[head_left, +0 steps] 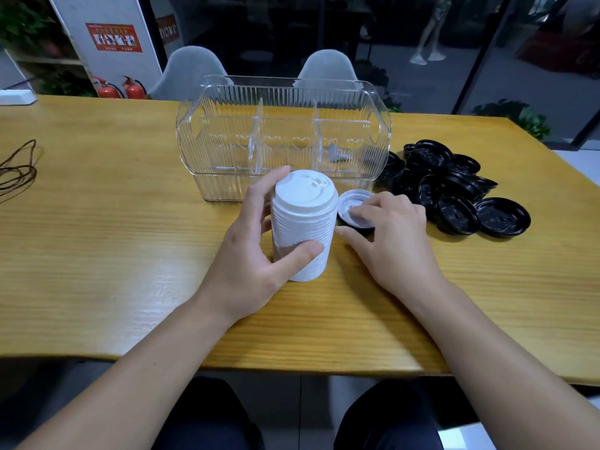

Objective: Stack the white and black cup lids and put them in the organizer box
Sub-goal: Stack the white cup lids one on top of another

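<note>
Left hand (pixel 250 254) wrapped round a tall white stack (pixel 303 228) of lids, thumb across the lower front, fingers curled behind, stack upright on the table (pixel 113 254) just in front of the box (pixel 282 138). Right hand (pixel 394 241) just right of the stack, fingers bent over a single white lid (pixel 349 206), fingertips touching its top, thumb low at its near edge; lid resting on a black lid (pixel 365 229) whose rim peeks out beneath. Cannot tell whether lifted or still flat. Clear ribbed box empty, two dividers making three compartments. Black pile (pixel 454 190) loose on the table to the right of the box and well apart from the stack. Brown cord (pixel 18 170) at the far left edge. Two grey chairs (pixel 191 73) behind the table
</note>
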Demonstrator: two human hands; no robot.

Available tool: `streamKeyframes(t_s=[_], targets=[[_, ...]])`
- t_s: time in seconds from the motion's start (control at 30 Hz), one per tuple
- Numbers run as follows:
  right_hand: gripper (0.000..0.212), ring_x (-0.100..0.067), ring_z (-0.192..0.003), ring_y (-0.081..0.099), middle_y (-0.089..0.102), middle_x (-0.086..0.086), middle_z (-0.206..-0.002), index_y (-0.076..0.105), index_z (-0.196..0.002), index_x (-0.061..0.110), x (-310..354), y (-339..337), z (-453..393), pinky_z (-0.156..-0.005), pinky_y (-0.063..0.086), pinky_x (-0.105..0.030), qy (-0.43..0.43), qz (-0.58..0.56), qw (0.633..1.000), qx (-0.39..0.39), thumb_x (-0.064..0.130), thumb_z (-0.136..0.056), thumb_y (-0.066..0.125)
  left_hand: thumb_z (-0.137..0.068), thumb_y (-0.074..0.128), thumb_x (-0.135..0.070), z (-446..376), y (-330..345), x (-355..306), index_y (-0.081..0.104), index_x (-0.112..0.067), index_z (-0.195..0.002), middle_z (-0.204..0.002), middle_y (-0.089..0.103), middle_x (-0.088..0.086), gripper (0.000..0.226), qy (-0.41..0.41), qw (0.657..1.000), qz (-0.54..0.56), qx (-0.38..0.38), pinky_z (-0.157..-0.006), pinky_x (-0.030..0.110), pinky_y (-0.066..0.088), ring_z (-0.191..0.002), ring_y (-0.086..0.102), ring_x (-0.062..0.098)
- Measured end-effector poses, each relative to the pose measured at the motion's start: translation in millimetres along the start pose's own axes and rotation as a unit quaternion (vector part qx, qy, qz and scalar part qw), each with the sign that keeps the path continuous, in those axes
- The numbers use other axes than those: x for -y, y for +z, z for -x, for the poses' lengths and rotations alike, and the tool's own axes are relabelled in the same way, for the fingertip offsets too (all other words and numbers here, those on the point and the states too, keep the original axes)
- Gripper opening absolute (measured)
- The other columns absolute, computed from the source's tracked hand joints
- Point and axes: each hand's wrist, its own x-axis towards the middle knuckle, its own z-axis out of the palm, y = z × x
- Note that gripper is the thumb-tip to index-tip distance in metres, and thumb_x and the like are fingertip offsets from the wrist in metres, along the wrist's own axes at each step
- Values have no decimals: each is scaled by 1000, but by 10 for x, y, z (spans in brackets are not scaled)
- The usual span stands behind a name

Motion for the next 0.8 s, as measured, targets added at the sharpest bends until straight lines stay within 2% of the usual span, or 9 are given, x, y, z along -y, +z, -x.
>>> streamKeyframes(t_s=[0.17, 0.3, 0.5, 0.63, 0.7, 0.8], targets=[[5, -31, -94, 58, 71, 4, -95, 86, -93, 19, 6, 8, -3, -94, 32, -44, -63, 45, 995, -62, 23, -95, 87, -92, 91, -30, -1, 0, 3, 38, -32, -170, -164, 56, -19, 95, 0, 1000, -1, -2, -126, 34, 46, -155, 55, 13], [7, -33, -90, 59, 69, 3, -88, 82, -88, 17, 34, -6, 12, -92, 31, -44, -53, 54, 995, -67, 15, -91, 89, -93, 92, -24, 0, 6, 12, 38, -32, -170, -163, 56, -22, 95, 1, 1000, -5, -1, -125, 34, 47, -153, 56, 12], [16, -24, -97, 61, 69, 11, -92, 77, -89, 24, 35, -74, 43, -97, 31, -38, 4, -11, 1000, -27, 22, -89, 92, -94, 93, -20, 6, -7, 1, 38, -34, -170, -161, 56, -25, 95, -1, 1000, -4, 1, -125, 34, 47, -152, 56, 10], [30, -19, -96, 61, 68, 14, -90, 67, -84, 29, 21, -134, 46, -97, 29, -35, 53, -87, 995, -17, 29, -86, 97, -93, 93, -18, 7, -3, -7, 38, -35, -169, -160, 56, -25, 95, -1, 1000, -4, -2, -125, 35, 48, -152, 57, 11], [32, -19, -96, 60, 70, 14, -90, 66, -82, 28, 25, -181, 50, -99, 31, -38, 67, -121, 990, -23, 34, -85, 97, -93, 93, -19, 8, -5, -9, 38, -34, -169, -161, 56, -25, 95, -1, 1000, -3, -2, -126, 37, 48, -152, 57, 11], [24, -14, -98, 58, 70, 17, -95, 74, -85, 29, 14, -255, 27, -105, 42, -49, 85, -183, 978, -51, 39, -87, 95, -94, 93, -20, 10, -7, -13, 38, -33, -169, -160, 57, -24, 94, -2, 1000, -3, -3, -125, 35, 48, -152, 57, 10]])
